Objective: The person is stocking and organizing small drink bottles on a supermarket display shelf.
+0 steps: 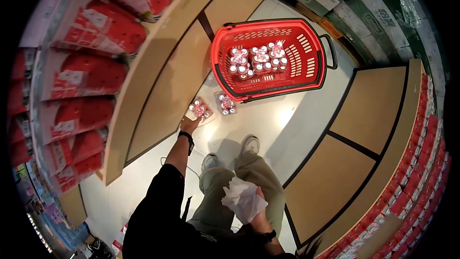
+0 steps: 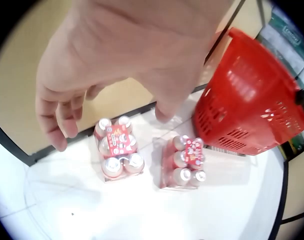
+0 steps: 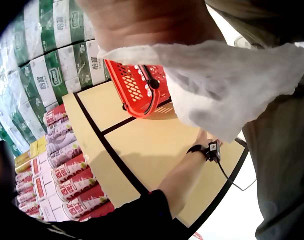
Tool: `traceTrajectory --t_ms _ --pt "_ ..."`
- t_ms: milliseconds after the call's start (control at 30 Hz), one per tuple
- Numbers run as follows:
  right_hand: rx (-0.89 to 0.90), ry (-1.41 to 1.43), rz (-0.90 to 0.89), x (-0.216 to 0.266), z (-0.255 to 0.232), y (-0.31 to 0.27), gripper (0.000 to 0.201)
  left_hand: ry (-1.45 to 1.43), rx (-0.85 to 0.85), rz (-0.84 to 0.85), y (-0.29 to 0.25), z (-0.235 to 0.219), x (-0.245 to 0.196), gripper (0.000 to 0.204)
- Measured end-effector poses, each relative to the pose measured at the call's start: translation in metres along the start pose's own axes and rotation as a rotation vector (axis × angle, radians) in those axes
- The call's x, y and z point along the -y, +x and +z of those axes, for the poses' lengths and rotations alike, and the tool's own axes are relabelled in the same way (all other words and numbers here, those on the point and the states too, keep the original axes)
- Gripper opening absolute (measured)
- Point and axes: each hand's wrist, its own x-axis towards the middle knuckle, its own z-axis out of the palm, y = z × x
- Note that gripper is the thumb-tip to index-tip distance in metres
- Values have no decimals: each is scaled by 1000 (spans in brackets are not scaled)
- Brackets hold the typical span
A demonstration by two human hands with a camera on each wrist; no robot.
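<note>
My left hand (image 1: pixel 189 125) reaches down to the floor at a shrink-wrapped pack of small bottles (image 1: pixel 198 109) with silvery caps and a red label. In the left wrist view its fingers (image 2: pixel 56 132) are spread and loosely bent above that pack. A second, similar bottle pack (image 2: pixel 184 161) stands just to the right, beside the red shopping basket (image 2: pixel 237 95). Several more packs (image 1: pixel 260 59) sit inside the basket. By my thigh, my right hand (image 1: pixel 259 215) grips a crumpled thin white sheet (image 1: pixel 243 198), which hides most of its fingers.
Wooden display bases (image 1: pixel 165 81) flank the narrow aisle. Red-and-pink bags (image 1: pixel 98 26) fill the left shelf, and small red cartons (image 1: pixel 407 189) line the right one. Green-and-white wrapped packs (image 1: pixel 373 24) are stacked beyond the basket. My shoes (image 1: pixel 249 145) stand on the pale floor.
</note>
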Motion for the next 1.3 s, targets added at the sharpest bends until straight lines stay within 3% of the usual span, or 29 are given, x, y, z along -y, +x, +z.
traceTrajectory --t_ms 33,100,167,200,233,267,300,367,433,500,600,633,700,767,833,933,967,1033,1067,1133,1200,1233,1300 --pt "125 234 67 0 -25 15 64 -46 -70 -55 12 15 -6 83" --pt "150 371 79 10 -46 36 64 -226 -7 -40 56 66 3 85" --pt "-71 118 -45 16 -62 56 67 -403 32 -28 83 102 -3 88" --pt "93 453 -28 22 -66 61 66 -351 -79 -101 73 113 -23 92" --pt "-62 153 -99 24 -66 60 67 -285 -188 -183 63 113 -29 97" --pt "-62 151 -93 25 -73 66 67 -278 -91 -268 64 108 -30 108" --pt "-10 267 -39 25 -79 71 67 -278 -93 -273 64 99 -33 108" --pt "92 500 69 23 -86 71 68 -202 -61 -113 64 83 -31 113" --pt "141 615 130 16 -80 44 68 16 181 68 20 54 -5 116" --pt "111 442 78 11 -64 20 67 113 263 226 -32 -5 1 115" --pt "24 -104 -151 19 -12 -24 69 251 273 500 -128 -90 32 98" --pt "48 -229 -244 21 4 -37 71 285 270 531 -164 -133 29 95" --pt "133 -250 -232 31 6 -56 71 362 391 539 -228 -217 36 92" --pt "222 -289 -223 24 23 -83 72 318 376 481 -282 -286 45 89" --pt "292 -304 -218 18 55 -105 69 275 384 525 -327 -351 44 98" --pt "550 -381 -251 2 39 -79 68 231 391 666 -377 -434 27 103" --pt "595 -424 -241 0 67 -75 68 197 338 659 -381 -451 17 103" --pt "532 -409 -198 -30 106 -89 68 21 214 878 -403 -477 5 104" --pt "488 -442 -274 -42 131 -85 67 -50 165 926 -412 -494 -9 104" --pt "682 -634 -484 -81 219 -129 65 -187 105 1023 -432 -512 -36 105" --pt "682 -515 -498 -101 278 -196 68 -263 81 1070 -450 -521 -58 106" --pt "743 -555 -597 -99 301 -221 69 -312 42 1086 -461 -528 -68 106" --pt "806 -435 -512 -81 309 -240 68 -347 39 1126 -479 -545 -80 106"
